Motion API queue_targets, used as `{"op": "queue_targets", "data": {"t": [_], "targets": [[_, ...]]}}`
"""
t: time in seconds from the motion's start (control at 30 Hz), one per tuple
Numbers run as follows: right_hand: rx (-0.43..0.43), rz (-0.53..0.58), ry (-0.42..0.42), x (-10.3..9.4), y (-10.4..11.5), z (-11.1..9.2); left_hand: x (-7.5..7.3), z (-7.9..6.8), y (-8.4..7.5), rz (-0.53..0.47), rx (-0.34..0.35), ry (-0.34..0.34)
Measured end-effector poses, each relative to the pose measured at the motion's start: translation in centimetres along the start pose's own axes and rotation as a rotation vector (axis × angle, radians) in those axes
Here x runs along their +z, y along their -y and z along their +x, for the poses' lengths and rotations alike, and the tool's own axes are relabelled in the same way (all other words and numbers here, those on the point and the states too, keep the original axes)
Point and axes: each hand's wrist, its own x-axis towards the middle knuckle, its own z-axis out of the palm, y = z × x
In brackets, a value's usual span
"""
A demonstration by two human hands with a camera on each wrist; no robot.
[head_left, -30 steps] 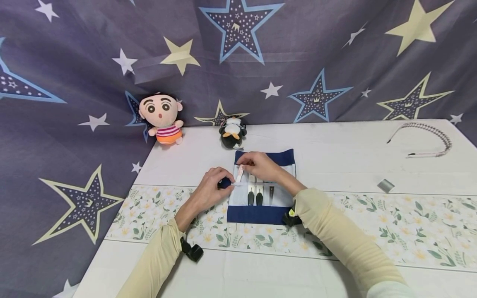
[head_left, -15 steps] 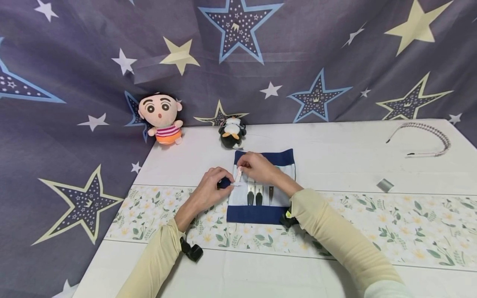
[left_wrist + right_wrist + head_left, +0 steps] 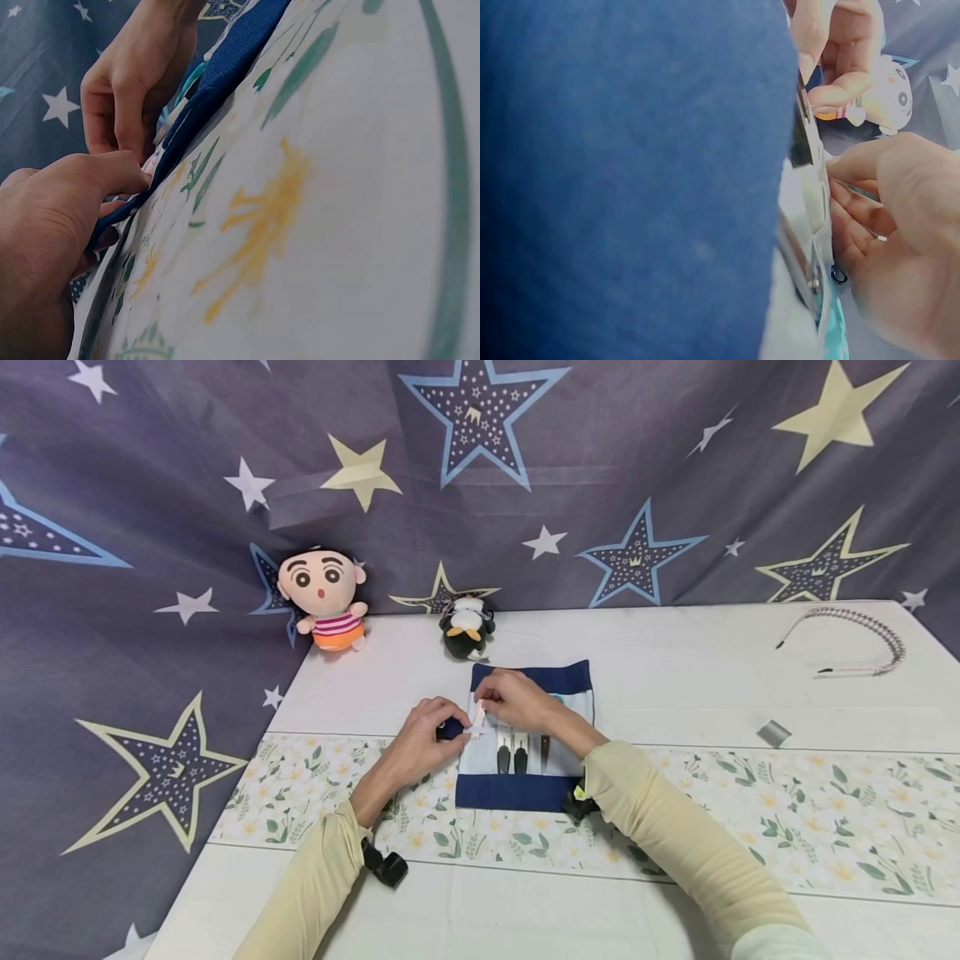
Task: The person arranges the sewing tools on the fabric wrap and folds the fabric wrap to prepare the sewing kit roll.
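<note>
A navy and pale-blue fabric tool roll (image 3: 513,793) lies unfolded on the table. At its left side, my left hand (image 3: 423,739) pinches the navy edge (image 3: 176,150) between thumb and fingers, right by a white band. My right hand (image 3: 517,700) pinches the upper end of a slim white-and-pink strip (image 3: 479,713), whose lower end is at that band; its exact kind I cannot tell. Beside it, two dark-handled tools (image 3: 521,760) and a narrow dark metal tool (image 3: 545,752) sit in the roll. In the right wrist view the blue cloth (image 3: 630,180) hides much of the roll.
Behind the roll sits a penguin plush (image 3: 467,628), with a striped-shirt doll (image 3: 330,602) to its left. A small grey square (image 3: 774,733) and a beaded headband (image 3: 885,631) lie at the right. A star-patterned curtain (image 3: 600,460) borders the table's back.
My right hand has shifted slightly left and down, bringing the strip lower, its end now at the white band. The left hand has stayed in place on the roll's edge.
</note>
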Motion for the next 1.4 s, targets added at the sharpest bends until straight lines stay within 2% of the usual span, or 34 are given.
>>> {"op": "queue_targets", "data": {"t": [0.4, 0.77, 1.4], "targets": [[-0.023, 0.009, 0.043, 0.09, 0.34, -0.08, 0.10, 0.06, 0.09, 0.002, -0.015, 0.005], [-0.078, 0.006, 0.036, 0.17, 0.18, -0.32, 0.10, 0.07, 0.06, 0.002, -0.031, 0.011], [-0.113, 0.005, 0.042, 0.14, 0.14, -0.43, 0.06, -0.06, 0.09, 0.007, -0.035, 0.009]]}}
